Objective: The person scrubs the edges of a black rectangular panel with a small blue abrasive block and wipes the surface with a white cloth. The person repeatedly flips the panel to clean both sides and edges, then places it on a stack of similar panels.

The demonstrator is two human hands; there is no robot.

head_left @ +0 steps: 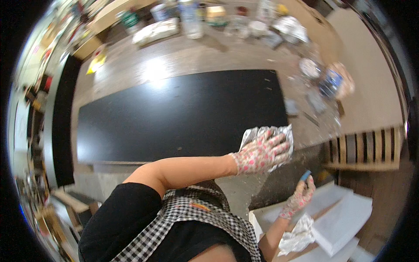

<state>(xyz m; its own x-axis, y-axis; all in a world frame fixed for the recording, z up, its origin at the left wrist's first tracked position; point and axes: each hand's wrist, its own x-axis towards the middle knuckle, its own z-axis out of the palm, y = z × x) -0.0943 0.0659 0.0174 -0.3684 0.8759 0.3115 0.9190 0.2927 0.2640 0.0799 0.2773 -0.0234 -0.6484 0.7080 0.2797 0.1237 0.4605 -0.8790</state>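
A long black panel [183, 115] lies across the worktable in front of me. At its near right corner my left hand [262, 153], in a white glove with pink dots, lies flat with its fingers outstretched. Beneath that palm is a crumpled whitish sheet [249, 135]; whether it is cloth, paper or foil I cannot tell. Lower right, off the table's edge, my right hand [301, 198] wears a matching glove. Its fingers are closed on a small blue stick-like piece [306, 175] that sticks up from the fingertips.
Bottles, jars and a white packet [156, 32] crowd the table's far side. To the right are a clear blue-labelled bottle [330, 84] and scraps. A slatted wooden piece [364, 148] stands beyond the corner. Below my right hand are white boards [342, 222] and a crumpled white wad [299, 236].
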